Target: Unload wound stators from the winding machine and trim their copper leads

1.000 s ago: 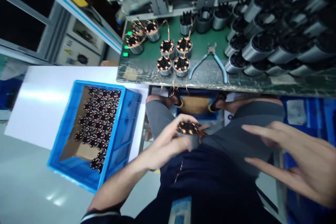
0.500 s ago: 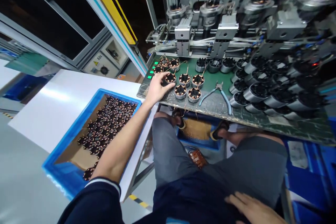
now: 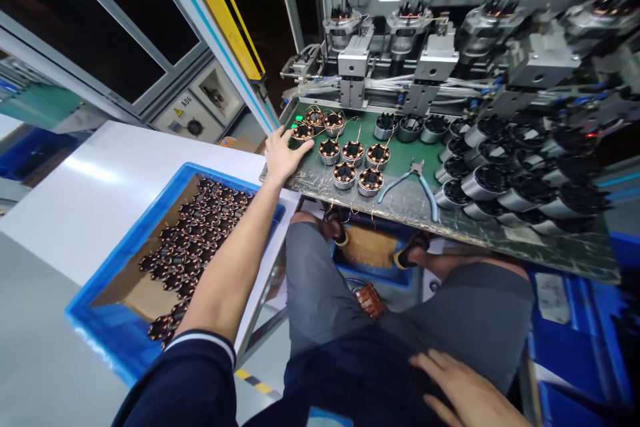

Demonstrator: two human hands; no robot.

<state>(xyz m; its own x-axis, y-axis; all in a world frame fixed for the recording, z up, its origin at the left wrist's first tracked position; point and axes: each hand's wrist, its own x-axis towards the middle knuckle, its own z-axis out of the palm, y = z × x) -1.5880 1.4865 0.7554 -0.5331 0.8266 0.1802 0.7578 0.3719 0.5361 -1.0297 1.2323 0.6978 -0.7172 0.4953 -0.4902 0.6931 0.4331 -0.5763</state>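
My left hand (image 3: pixel 284 155) is at the left end of the green work table, open, thumb and fingers apart. Its fingertips cover part of a row of green lights (image 3: pixel 299 119); whether they press anything is hidden. Just beyond the thumb sits a copper-wound motor stator (image 3: pixel 303 131), and I cannot tell if the thumb touches it. Several more wound stators, such as this one (image 3: pixel 371 181), stand to the right with loose wire ends. My right hand (image 3: pixel 467 383) lies on my lap, fingers stretched and holding nothing.
Blue-handled cutting pliers (image 3: pixel 414 180) lie on the green table (image 3: pixel 400 147). Many black-topped stators (image 3: pixel 493 183) crowd its right side. Behind stands a winding machine (image 3: pixel 425 63). At left, a blue tray (image 3: pixel 83 307) of wound stators rests on a white table (image 3: pixel 135 153).
My left hand has moved left, off a front-row stator, to the green lights, and now covers some of them. My right hand stays on my lap, shifted slightly left in view.
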